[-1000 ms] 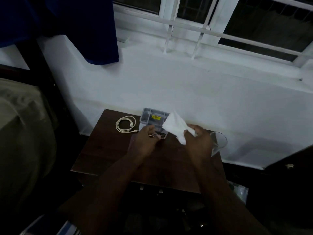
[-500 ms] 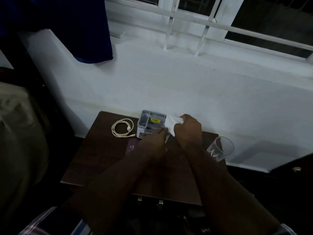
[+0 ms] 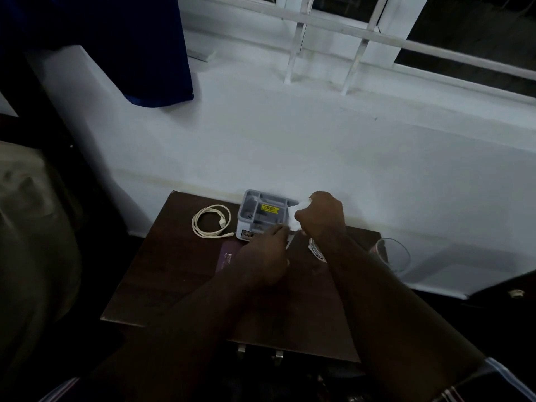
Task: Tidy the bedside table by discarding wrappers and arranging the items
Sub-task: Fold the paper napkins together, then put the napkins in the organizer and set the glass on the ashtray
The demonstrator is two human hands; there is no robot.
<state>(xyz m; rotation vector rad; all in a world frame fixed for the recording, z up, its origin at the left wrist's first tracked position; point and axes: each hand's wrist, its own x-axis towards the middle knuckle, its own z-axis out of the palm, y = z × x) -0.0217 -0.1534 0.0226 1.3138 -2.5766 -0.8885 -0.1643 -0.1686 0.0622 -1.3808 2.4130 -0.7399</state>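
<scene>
A dark wooden bedside table (image 3: 162, 274) stands against a white wall. At its back edge sits a grey compartment organiser (image 3: 258, 216) with a yellow label. My right hand (image 3: 320, 217) is closed on a white tissue (image 3: 293, 220) at the organiser's right side. My left hand (image 3: 262, 261) pinches the tissue's lower end just in front of the organiser. A coiled white cable (image 3: 210, 220) lies left of the organiser. A dark purple booklet (image 3: 224, 258) lies partly under my left wrist. A small round wrapper (image 3: 316, 250) shows under my right forearm.
A clear drinking glass (image 3: 396, 255) stands at the table's right back corner. A blue curtain (image 3: 116, 44) hangs at the upper left. A bed (image 3: 32, 227) lies to the left, dark furniture (image 3: 507, 297) to the right. White window bars (image 3: 356, 50) run above the sill.
The spread tissue has been gathered into a small bunch. My right hand moved left and back toward the organiser, and my left hand came up to take the tissue's lower end.
</scene>
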